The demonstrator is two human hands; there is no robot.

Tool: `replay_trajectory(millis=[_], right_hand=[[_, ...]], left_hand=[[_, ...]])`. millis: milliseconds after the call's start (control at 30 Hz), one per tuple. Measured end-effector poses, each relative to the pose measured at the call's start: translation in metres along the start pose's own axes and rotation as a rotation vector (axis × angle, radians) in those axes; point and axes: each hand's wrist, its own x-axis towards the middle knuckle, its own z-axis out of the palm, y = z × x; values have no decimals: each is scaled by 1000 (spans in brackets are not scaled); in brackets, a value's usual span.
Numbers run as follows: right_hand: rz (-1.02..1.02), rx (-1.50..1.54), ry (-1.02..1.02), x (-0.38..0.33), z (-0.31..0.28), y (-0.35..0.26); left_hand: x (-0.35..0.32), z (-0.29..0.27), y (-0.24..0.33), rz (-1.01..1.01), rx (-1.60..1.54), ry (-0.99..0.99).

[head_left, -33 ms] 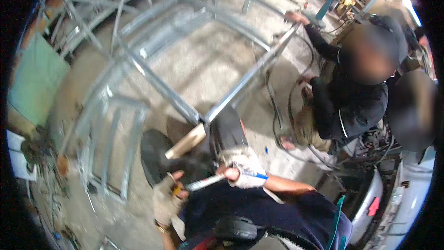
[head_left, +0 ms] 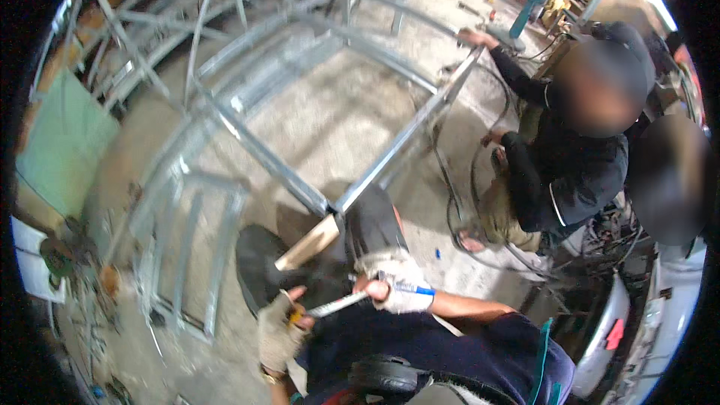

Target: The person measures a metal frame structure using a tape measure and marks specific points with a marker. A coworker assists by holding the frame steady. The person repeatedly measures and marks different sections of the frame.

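Observation:
My left hand (head_left: 279,334), in a pale work glove with bare fingertips, is closed around the yellow part of what looks like a tape measure (head_left: 336,305). Its pale strip runs a short way across to my right hand (head_left: 391,285). There, gloved fingers and a bare thumb pinch the strip's other end. Just beyond my hands, a short wooden block (head_left: 307,243) lies against the near corner of a welded metal frame (head_left: 274,156). My leg in dark trousers is beside that corner.
At the right a co-worker in black (head_left: 577,172) crouches, one hand (head_left: 478,37) on the frame's far corner. Dark cables (head_left: 450,180) loop over the concrete floor. A smaller metal grid (head_left: 187,255) lies at left, near a green panel (head_left: 67,146). A green power tool (head_left: 527,11) stands behind.
The whole view has shifted slightly. The strip between my hands looks narrower, as if turned more edge-on. Both hands keep their grip, and the co-worker's hand stays at the frame.

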Motion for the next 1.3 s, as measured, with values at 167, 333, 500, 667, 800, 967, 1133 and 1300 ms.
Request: replay_trajectory(millis=[167,333,500,667,800,967,1133,1300], right_hand=[[-327,92,14,22,36,13],[-347,-46,185,36,31,8],[-313,-157,404,57,-14,-2],[-424,-184,623,109,-38,5],[-403,-185,621,176,-43,34],[-78,-638,436,218,-39,122],[42,-659,229,214,-17,190],[187,-686,210,214,-14,184]], left_hand=[[28,15,8,332,-189,112],[46,11,5,188,-425,65],[49,-5,-4,117,-905,115],[51,-32,-47,94,-1461,148],[53,-41,-74,88,-1402,349],[49,-32,-71,38,-1539,472],[34,-15,-74,114,-1378,299],[29,-17,-89,82,-1501,411]])
